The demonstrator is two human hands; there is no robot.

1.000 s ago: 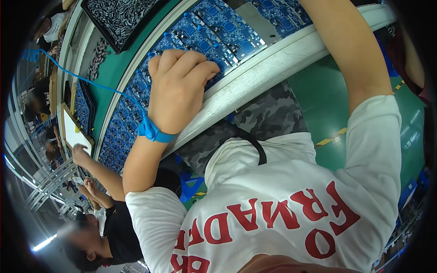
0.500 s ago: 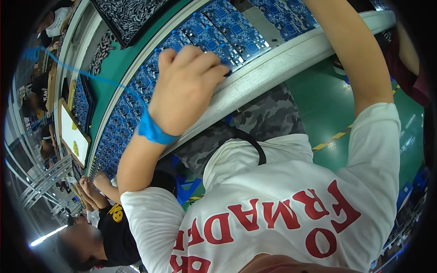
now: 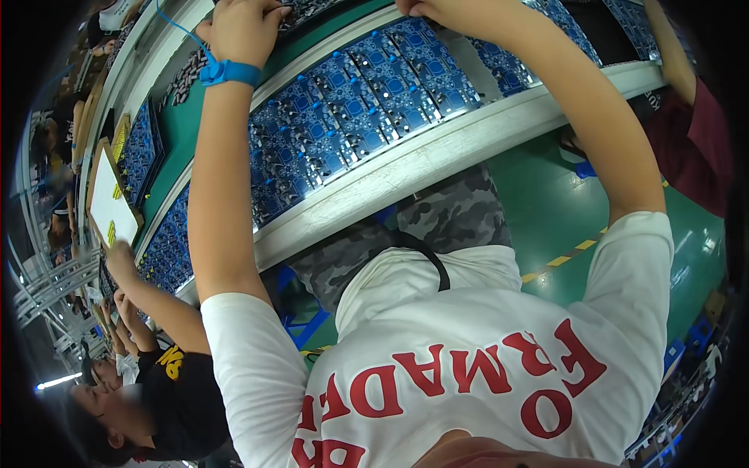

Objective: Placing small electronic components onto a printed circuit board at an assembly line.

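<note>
My left hand (image 3: 243,30) is at the upper edge of the view, beside a black tray (image 3: 343,11) of small dark cylindrical parts. Its fingers are curled in, and what they hold, if anything, does not show. A blue wrist strap (image 3: 230,73) with a cord circles that wrist. My right hand (image 3: 460,14) is at the top edge, above the boards, partly cut off by the frame. Its fingertips are pressed together, with nothing nameable visible in them. Below both hands, blue circuit boards (image 3: 374,93) studded with small parts lie side by side along the line.
A pale rail (image 3: 421,165) edges the line in front of me. Loose cylindrical parts (image 3: 186,78) lie on the green surface at left, near a white board (image 3: 114,203) with yellow pieces. A co-worker's arm (image 3: 160,300) reaches in at left, another person's arm (image 3: 676,58) at right.
My left hand has moved up and away, from over the boards to the tray. The right arm has swung inward, bringing that hand into view at the top.
</note>
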